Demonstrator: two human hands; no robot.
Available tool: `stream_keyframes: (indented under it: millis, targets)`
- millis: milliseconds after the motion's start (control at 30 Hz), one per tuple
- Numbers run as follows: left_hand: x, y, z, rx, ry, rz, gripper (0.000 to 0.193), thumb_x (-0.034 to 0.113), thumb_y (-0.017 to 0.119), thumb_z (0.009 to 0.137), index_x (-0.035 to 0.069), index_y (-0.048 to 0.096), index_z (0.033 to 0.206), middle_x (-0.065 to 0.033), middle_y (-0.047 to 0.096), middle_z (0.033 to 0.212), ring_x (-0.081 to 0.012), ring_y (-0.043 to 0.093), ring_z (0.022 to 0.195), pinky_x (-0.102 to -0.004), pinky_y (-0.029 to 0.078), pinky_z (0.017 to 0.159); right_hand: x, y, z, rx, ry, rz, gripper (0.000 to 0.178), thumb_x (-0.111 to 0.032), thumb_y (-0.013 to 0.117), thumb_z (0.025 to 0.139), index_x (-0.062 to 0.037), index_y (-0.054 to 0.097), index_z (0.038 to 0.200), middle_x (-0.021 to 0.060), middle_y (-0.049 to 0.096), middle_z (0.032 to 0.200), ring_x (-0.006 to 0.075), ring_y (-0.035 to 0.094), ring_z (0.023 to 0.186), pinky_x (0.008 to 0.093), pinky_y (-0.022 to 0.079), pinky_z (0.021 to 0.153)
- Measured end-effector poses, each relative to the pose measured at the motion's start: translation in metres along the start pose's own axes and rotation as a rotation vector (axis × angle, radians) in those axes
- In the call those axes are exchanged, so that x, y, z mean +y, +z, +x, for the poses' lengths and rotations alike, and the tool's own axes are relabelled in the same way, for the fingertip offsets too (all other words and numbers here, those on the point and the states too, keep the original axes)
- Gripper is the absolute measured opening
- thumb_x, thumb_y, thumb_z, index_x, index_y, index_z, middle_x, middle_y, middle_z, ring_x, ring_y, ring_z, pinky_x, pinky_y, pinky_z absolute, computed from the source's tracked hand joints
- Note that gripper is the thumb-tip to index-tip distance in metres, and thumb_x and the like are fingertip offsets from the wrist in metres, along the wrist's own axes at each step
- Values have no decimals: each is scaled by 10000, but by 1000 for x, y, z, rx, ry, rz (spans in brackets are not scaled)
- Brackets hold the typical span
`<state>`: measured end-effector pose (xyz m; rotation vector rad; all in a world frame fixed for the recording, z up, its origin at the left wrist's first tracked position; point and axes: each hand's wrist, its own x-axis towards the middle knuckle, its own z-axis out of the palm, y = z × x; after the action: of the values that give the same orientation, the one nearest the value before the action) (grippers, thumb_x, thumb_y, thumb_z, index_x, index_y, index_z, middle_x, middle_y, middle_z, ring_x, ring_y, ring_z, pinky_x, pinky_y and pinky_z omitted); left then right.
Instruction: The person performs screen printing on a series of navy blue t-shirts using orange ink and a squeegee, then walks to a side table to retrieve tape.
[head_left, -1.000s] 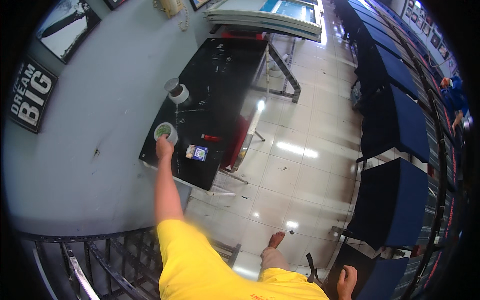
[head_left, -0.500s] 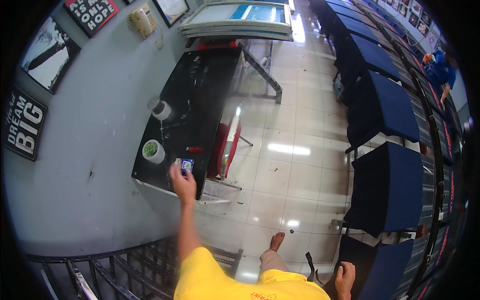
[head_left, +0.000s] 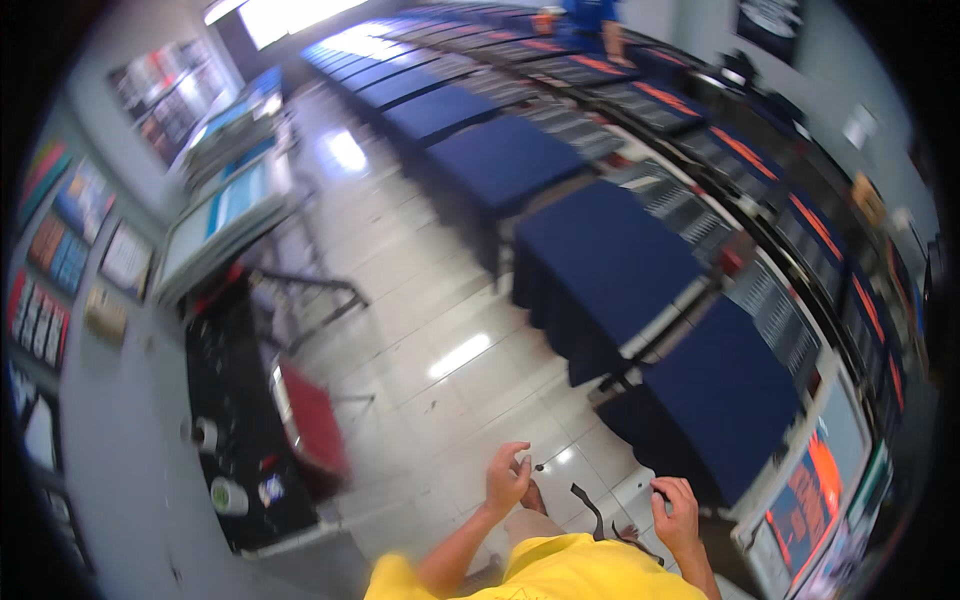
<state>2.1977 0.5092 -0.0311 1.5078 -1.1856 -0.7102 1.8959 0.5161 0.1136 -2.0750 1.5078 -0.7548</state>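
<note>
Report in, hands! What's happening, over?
Left hand loosely curled, nothing visible in it. Right hand likewise, near dark-blue cloth. Blue-and-white pack on black table. Red chair alongside.

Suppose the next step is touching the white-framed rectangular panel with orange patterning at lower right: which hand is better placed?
Probably the right: the right hand appears empty and lies nearer the white-framed panel in this view. The left hand is farther left.

Left grip (head_left: 507, 482) hovers over tiled floor (head_left: 480, 405), right grip (head_left: 677, 514) apparently near navy cloth (head_left: 725, 390).
</note>
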Motion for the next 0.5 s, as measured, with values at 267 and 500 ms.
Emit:
stream_keyframes:
  millis: [267, 500]
  targets:
    - [103, 158, -19, -559, -67, -130, 254, -32, 569, 905, 20, 626, 1148, -77, 695, 1042, -88, 609, 666, -242, 525, 594, 28, -130, -106, 497, 176, 96, 228, -23, 629, 835, 8, 679, 1055, 158, 691, 1004, 323, 646, 912, 382, 512, 803]
    - [188, 307, -84, -791, 120, -212, 259, 9, 526, 969, 0, 566, 1225, -97, 674, 1074, -91, 621, 748, -248, 552, 679, 95, -263, -235, 869, 316, -46, 218, -62, 599, 880, 13, 675, 1070, 162, 700, 1007, 321, 658, 915, 379, 517, 818]
